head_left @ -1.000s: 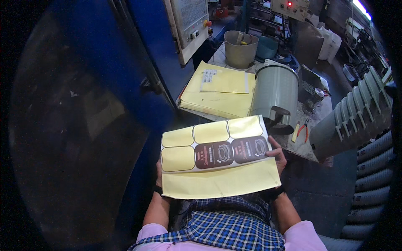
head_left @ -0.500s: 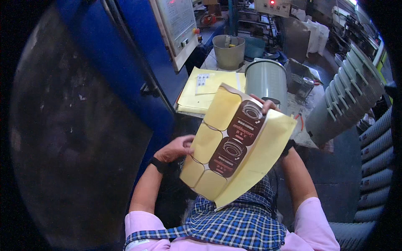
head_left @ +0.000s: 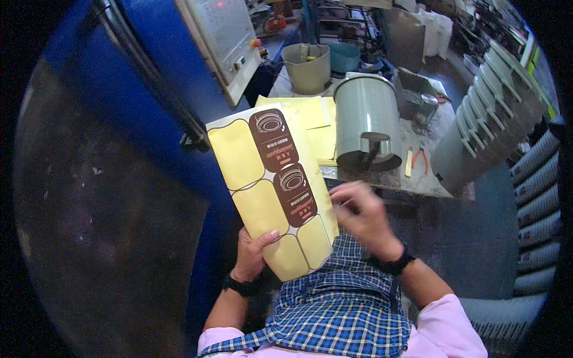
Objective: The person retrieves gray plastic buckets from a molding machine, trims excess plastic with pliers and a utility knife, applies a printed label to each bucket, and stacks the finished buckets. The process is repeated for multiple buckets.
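A sheet of stickers tilts over my lap, with bare yellow backing patches and two dark brown labels left in a row. My left hand grips its lower left edge, thumb on the front and fingers behind. Close by the sheet's right edge is my right hand, fingers bent and smeared by motion; whether they pinch anything is unclear. Beyond the sheet, a glossy grey-green cylinder lies on the bench, its dark open end toward me. A stack of yellow sheets rests left of it, partly covered.
Orange-handled pliers lie on the bench's right part. Nested grey tubs lean at the right, above rows of stacked grey pieces. A bucket stands at the back. A control panel hangs beside the blue machine at left.
The sheet has moved left and turned more upright. My right hand has come off its upper part, down to the right edge. My left hand now grips lower, thumb on the front.
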{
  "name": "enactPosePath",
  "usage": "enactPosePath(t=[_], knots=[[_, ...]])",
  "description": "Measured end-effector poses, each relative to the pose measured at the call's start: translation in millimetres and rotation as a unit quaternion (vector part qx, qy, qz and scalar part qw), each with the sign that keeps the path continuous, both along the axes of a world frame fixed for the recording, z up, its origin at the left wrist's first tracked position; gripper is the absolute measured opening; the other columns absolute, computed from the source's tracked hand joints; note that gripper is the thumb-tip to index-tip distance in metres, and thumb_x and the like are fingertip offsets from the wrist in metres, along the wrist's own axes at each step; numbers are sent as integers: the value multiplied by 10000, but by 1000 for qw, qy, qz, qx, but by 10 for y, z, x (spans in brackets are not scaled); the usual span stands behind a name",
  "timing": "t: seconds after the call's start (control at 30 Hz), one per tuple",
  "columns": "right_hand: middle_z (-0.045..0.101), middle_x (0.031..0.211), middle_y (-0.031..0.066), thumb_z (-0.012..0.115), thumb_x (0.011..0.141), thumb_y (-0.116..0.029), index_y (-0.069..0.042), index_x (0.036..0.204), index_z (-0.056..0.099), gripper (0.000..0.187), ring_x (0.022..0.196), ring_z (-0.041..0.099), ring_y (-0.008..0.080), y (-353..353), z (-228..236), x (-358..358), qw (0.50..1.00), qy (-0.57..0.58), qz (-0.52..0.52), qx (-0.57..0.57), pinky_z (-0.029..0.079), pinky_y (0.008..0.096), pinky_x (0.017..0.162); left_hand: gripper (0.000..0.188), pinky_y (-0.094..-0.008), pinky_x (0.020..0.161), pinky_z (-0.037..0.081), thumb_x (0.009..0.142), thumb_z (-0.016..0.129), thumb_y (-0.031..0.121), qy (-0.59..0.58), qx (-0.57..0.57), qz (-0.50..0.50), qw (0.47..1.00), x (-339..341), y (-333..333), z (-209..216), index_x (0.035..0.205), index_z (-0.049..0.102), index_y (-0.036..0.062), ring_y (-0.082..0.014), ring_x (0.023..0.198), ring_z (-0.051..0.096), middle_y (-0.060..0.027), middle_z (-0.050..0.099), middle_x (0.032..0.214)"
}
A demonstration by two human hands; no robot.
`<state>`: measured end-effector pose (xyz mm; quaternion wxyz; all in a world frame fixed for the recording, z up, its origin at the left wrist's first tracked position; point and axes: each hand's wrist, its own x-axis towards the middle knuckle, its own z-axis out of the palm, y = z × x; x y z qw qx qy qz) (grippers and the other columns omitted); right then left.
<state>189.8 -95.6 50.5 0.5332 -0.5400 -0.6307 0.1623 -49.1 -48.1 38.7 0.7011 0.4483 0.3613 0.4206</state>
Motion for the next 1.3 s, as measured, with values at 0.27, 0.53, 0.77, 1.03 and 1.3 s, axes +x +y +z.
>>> enactPosePath(t=[0.27,0.53,0.77,1.03,1.3], knots=[[591,791,86,731,724,-164,-63,868,616,210,761,569,257,-84,-141,-349,997,-39,52,-34,459,358,689,342,-288,763,502,779,609,82,-65,-61,-27,996,288,-232,-51,1099,555,-25,-179,856,626,-107,633,991],[622,769,95,698,749,-80,-13,820,662,104,716,597,215,-63,-234,-256,994,-5,97,-54,483,308,633,403,-315,811,492,749,576,88,3,-57,-60,997,291,-186,-97,1127,520,-39,-207,908,612,-125,617,1025],[632,735,113,630,822,-102,22,843,657,128,608,631,140,302,-42,200,960,104,130,-225,501,275,538,277,-270,712,497,767,604,59,72,-23,-4,997,158,151,-180,1028,586,-32,-157,786,622,-82,645,932],[652,877,122,607,809,-14,30,905,639,111,765,651,183,533,224,1129,977,69,-120,-161,516,295,685,335,-306,715,512,752,570,-8,10,28,51,998,13,2124,-902,1078,520,-66,-212,791,620,-121,622,963],[617,1060,107,637,740,9,-37,948,605,215,935,619,268,675,334,1421,975,-215,46,19,517,342,783,515,-367,937,386,740,707,172,210,264,69,939,1193,2643,-782,1182,521,-16,-305,1062,520,-190,557,1159]])
